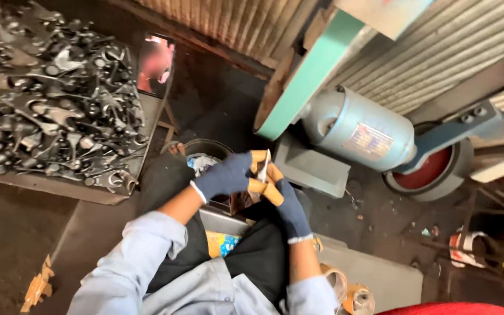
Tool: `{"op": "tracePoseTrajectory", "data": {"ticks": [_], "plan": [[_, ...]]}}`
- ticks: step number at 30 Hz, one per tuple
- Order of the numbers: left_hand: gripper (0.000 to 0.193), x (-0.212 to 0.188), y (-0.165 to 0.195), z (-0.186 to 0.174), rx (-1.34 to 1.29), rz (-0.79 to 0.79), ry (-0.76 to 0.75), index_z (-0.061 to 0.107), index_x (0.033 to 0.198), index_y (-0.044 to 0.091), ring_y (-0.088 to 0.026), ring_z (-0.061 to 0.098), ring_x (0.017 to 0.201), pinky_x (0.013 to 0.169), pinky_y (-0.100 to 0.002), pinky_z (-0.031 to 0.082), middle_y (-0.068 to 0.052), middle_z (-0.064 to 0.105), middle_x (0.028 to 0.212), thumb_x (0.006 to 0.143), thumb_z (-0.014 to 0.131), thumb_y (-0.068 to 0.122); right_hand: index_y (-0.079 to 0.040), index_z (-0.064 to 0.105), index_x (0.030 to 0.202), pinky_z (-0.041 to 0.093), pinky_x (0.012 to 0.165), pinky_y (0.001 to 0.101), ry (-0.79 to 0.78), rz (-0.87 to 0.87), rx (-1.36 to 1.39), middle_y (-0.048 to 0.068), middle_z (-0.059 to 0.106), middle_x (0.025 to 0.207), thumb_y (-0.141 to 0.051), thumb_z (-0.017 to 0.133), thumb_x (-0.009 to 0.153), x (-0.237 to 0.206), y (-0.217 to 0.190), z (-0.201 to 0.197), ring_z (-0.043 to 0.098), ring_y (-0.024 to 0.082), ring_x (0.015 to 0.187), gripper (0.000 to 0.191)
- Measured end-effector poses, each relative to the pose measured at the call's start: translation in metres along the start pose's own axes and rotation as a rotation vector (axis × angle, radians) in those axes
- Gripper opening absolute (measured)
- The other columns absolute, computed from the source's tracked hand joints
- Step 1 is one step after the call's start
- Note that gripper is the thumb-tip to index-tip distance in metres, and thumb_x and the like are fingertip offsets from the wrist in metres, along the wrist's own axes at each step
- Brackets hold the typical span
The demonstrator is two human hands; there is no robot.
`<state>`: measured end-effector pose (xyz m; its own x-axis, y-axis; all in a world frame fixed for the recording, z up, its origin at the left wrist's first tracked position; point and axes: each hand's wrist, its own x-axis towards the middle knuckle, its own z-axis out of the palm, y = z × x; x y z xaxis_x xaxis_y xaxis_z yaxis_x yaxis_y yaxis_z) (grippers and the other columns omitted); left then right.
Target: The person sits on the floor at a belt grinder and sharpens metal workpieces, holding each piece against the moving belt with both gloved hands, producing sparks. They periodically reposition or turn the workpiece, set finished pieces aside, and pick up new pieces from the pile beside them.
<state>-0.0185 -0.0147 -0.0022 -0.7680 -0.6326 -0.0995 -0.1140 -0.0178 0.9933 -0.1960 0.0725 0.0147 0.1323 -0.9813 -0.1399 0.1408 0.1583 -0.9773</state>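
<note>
Head view, read from the left: a heap of dark forged metal parts [53, 93] lies piled on a flat tray [42, 185] at the upper left. Just right of the heap stands a small mirror-like panel [156, 63] with a blurred pinkish reflection. Below, light blue sleeves [141, 256] lead up to two hands in dark blue gloves with orange-tan fingertips. The left hand [224, 177] has its grip closed around a small flat shiny metal piece [263, 165], fingertips pinched on its left edge. The right hand [284, 198] comes up from below and closes its grip on the same piece from the right, so both hands touch it and each other. The piece stands roughly upright, held in the air above a round dark bucket [208, 153] with bluish-white scraps in it. On the lap sits a crumpled blue and yellow packet [223, 243]. Further right stands a green slanted belt guard [313, 70], then a grey-blue motor [360, 128] bearing a rectangular pale label with red markings [368, 142]. Beyond is a red wheel [433, 169], and at the far right a red-and-white can [468, 245].
</note>
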Motion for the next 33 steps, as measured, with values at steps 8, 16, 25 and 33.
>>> {"op": "tracePoseTrajectory", "data": {"ticks": [8,16,25,33], "plan": [[0.034,0.061,-0.08,-0.006,-0.456,0.117,0.099,0.064,0.12,0.001,-0.012,0.066,0.101,0.088,-0.03,0.055,-0.005,0.071,0.107,0.089,0.072,0.012,0.004,0.06,0.129,0.05,0.068,0.0306,0.15,0.009,0.275,0.006,0.068,0.099,-0.018,0.07,0.097,0.065,0.066,-0.008,0.063,0.016,0.08,0.04],[0.05,0.06,-0.082,-0.015,-0.227,-0.028,0.073,0.065,0.125,0.003,-0.015,0.054,0.083,0.072,-0.035,0.049,-0.013,0.068,0.092,0.081,0.082,0.019,-0.017,0.048,0.137,0.054,0.082,0.0241,0.178,0.037,0.139,-0.008,0.068,0.115,-0.018,0.071,0.079,0.07,0.1,-0.033,0.066,0.008,0.094,0.063],[0.065,0.018,-0.018,-0.008,0.588,0.505,0.307,0.062,0.13,0.001,-0.038,0.069,0.106,0.091,-0.043,0.054,-0.022,0.069,0.118,0.07,0.078,0.018,-0.008,0.04,0.155,0.052,0.108,0.0314,-0.028,-0.13,0.255,0.0,0.058,0.146,-0.026,0.082,0.088,0.02,0.032,-0.02,0.059,0.012,0.132,0.081],[0.077,-0.023,0.026,0.029,0.315,0.16,0.412,0.052,0.132,-0.002,-0.04,0.062,0.105,0.087,-0.046,0.052,-0.023,0.062,0.115,0.068,0.086,0.025,0.003,0.051,0.143,0.055,0.094,0.0358,0.145,0.232,0.456,0.014,0.069,0.126,-0.028,0.07,0.095,-0.004,0.038,0.013,0.068,0.022,0.109,0.06]]}}
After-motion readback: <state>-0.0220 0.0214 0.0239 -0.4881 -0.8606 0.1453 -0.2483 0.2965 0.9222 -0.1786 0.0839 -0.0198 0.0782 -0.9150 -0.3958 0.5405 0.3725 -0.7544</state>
